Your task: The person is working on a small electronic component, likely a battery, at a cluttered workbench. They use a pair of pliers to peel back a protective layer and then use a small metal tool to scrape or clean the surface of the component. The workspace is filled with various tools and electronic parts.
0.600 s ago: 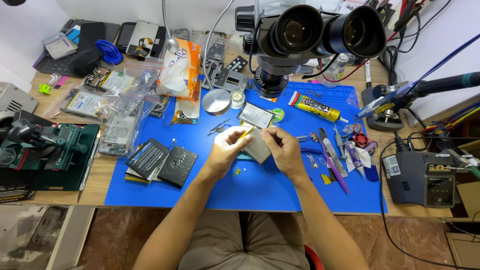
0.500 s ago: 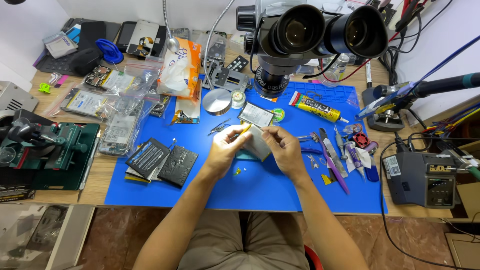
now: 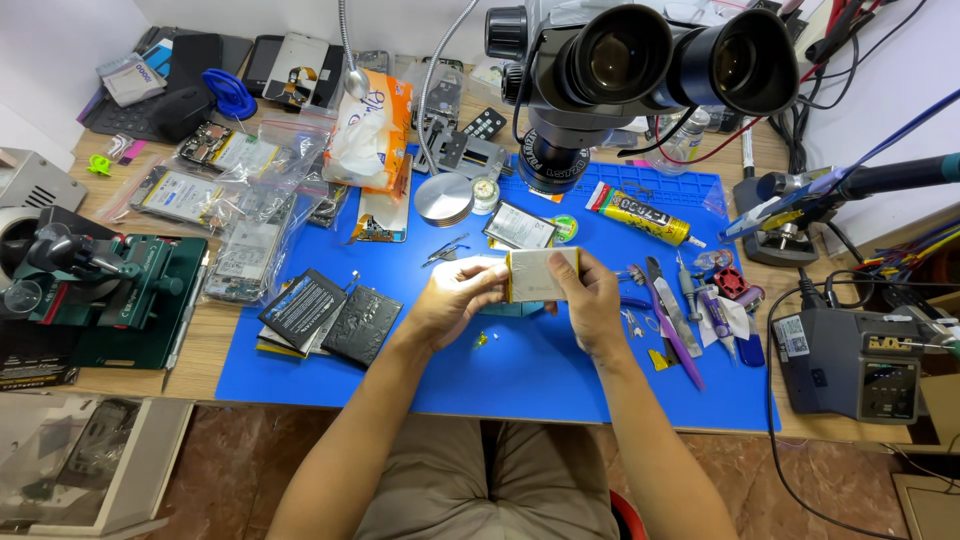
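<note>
Battery (image 3: 541,274): flat, pale rectangle; gripped between hands (image 3: 525,297)

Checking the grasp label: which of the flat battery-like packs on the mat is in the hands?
The pale pack, held at both ends by the left hand and right hand; the two black packs lie untouched at left.

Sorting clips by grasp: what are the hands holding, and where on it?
Both hands hold one flat pale rectangular battery: left hand at its left end, right hand at its right end.

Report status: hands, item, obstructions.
Left hand and right hand both grip the pale flat rectangular battery over the blue mat. Black microscope overhead, clear.
</note>
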